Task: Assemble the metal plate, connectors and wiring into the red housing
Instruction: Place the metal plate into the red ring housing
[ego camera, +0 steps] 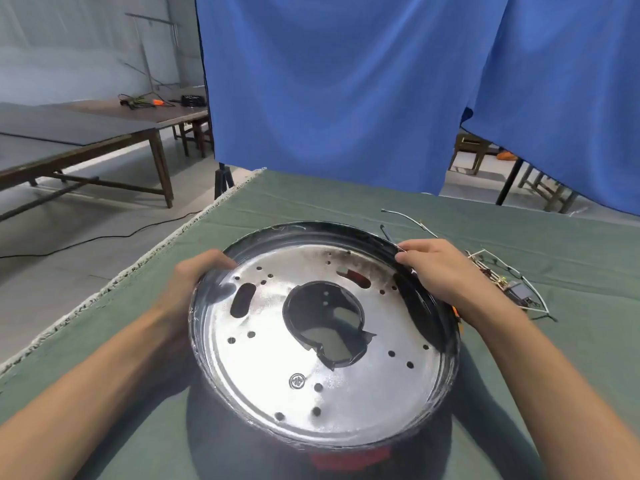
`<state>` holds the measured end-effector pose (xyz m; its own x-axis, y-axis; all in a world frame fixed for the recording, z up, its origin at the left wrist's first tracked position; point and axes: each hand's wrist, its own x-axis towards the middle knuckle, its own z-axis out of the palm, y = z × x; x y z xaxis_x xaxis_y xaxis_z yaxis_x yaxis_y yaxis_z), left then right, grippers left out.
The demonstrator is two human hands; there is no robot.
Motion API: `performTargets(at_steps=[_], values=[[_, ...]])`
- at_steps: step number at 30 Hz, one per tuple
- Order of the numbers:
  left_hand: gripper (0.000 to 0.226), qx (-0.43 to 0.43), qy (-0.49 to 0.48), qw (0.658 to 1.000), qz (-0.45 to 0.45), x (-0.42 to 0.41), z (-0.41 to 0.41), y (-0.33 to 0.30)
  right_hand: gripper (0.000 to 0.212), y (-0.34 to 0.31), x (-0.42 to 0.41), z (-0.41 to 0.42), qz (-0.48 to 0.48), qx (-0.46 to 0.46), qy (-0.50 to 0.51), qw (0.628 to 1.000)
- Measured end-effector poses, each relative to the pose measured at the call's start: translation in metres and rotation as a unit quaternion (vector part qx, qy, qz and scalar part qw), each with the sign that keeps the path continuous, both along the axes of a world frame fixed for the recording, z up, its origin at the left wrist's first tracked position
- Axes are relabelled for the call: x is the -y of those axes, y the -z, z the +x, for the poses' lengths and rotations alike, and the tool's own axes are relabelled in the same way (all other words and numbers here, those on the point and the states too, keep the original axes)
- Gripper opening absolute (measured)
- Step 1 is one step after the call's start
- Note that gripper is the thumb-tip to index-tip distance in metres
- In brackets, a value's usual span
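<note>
Both hands hold a round metal plate (311,368) over the near middle of the desk (311,202), which is covered in green cloth. The plate is tilted, its shiny face turned up and toward the camera, its far edge higher than its near edge. Being round, it has no long axis; its large ragged centre hole (325,327) sits a little toward the far side, and an oblong slot (243,299) lies to the left of that hole.

The left hand (194,275) grasps the plate's left far rim, fingers curled over the dark edge. The right hand (440,268) grips the right far rim, fingertips pinched on the edge, where a thin wire may also run under them; I cannot tell.

Below the plate's near edge a bit of red housing (349,459) shows, blurred and mostly hidden.

Toward the right edge of the desk, just beyond the right wrist, lies the wiring (509,282), a tangle of white and dark leads with small connectors. A blue curtain (346,81) hangs behind the far edge.
</note>
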<state>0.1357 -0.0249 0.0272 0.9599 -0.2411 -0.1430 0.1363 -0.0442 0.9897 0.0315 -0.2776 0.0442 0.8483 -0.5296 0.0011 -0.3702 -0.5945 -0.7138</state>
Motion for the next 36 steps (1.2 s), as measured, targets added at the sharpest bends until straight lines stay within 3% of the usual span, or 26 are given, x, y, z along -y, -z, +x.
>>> performTargets(at_steps=[1, 4, 7, 10, 14, 20, 24, 29, 32, 36], values=[[0.04, -0.013, 0.005, 0.999, -0.029, -0.001, 0.0, 0.0, 0.024, 0.001, 0.001, -0.001, 0.019, 0.005, 0.004, 1.0], [0.033, -0.028, 0.044, 0.998, 0.024, 0.01, -0.008, -0.003, 0.035, 0.006, 0.005, 0.0, 0.027, 0.014, 0.003, 1.0], [0.021, -0.073, 0.046, 0.995, -0.048, 0.006, -0.016, -0.001, 0.036, 0.008, 0.009, 0.003, 0.005, 0.028, 0.041, 0.999], [0.031, -0.064, 0.058, 0.996, -0.002, 0.001, -0.005, -0.005, 0.032, 0.006, 0.014, 0.003, -0.023, 0.026, 0.087, 0.996], [0.027, -0.034, 0.084, 0.995, -0.036, -0.002, -0.007, -0.009, 0.03, -0.007, 0.021, 0.007, -0.046, 0.011, 0.123, 0.991], [0.017, -0.01, 0.028, 0.995, -0.099, -0.003, -0.008, -0.013, 0.029, -0.038, 0.015, 0.015, -0.094, -0.039, 0.1, 0.99], [0.013, -0.017, -0.008, 0.991, -0.131, -0.008, -0.006, -0.014, 0.029, -0.043, 0.004, 0.018, -0.073, -0.074, 0.09, 0.99], [0.01, -0.006, -0.027, 0.992, -0.125, -0.011, -0.002, -0.011, 0.02, -0.042, -0.003, 0.013, -0.084, -0.044, 0.08, 0.992], [0.008, 0.031, -0.056, 0.994, -0.085, -0.009, -0.002, -0.007, 0.043, -0.032, -0.007, 0.007, -0.13, 0.009, 0.087, 0.988], [0.014, 0.066, -0.093, 0.993, -0.037, -0.005, -0.004, -0.004, 0.048, -0.017, -0.018, 0.0, -0.174, 0.066, 0.108, 0.977]])
